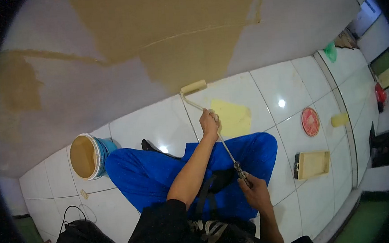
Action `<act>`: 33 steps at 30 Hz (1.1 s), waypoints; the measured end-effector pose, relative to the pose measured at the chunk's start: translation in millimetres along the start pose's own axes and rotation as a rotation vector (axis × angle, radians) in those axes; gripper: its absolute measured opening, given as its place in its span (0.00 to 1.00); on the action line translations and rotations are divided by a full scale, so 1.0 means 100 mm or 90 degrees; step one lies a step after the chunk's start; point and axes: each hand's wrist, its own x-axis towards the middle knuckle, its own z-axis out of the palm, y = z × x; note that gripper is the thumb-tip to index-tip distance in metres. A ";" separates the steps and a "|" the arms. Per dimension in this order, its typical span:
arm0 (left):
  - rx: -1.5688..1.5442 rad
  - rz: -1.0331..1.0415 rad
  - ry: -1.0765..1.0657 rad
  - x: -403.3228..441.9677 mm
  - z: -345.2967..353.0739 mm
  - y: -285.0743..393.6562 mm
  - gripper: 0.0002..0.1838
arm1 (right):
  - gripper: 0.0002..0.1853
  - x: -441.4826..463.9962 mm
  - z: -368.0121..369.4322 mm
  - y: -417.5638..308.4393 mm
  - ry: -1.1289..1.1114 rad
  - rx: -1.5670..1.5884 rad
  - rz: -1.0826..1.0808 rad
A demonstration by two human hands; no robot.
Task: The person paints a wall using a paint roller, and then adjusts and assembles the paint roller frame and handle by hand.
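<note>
A paint roller (194, 86) lies against the bottom of the wall (124, 81), where its sleeve meets the tiled floor. My left hand (210, 121) is closed around the upper part of the roller's long rod. Lower down, my right hand (255, 190) grips the dark, paint-spotted handle (240, 171). Tan paint (173, 14) covers part of the wall in an uneven patch, with pale wall around it. Beside my left hand a yellow sheet (232, 118) lies flat on the tiles.
A blue bucket (105, 151) with tan paint stands at the left. To the right are a red round lid (310, 122), a cream tray (315, 164), a yellow container (339, 120) and a green plastic bag (330, 52). A step edge (345, 111) runs along the right.
</note>
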 end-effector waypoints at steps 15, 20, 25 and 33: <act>-0.091 0.081 -0.150 -0.83 0.73 0.83 0.20 | 0.17 -0.53 -0.40 -0.19 0.054 0.091 0.042; -0.183 0.103 -0.267 -1.09 1.04 1.09 0.20 | 0.14 -0.67 -0.63 -0.38 0.099 0.152 0.056; -0.156 0.066 -0.176 -0.92 0.92 0.88 0.20 | 0.16 -0.54 -0.51 -0.22 0.084 0.107 0.065; -0.109 -0.043 -0.049 0.05 0.40 -0.10 0.18 | 0.18 0.05 -0.46 -0.23 -0.009 -0.068 0.001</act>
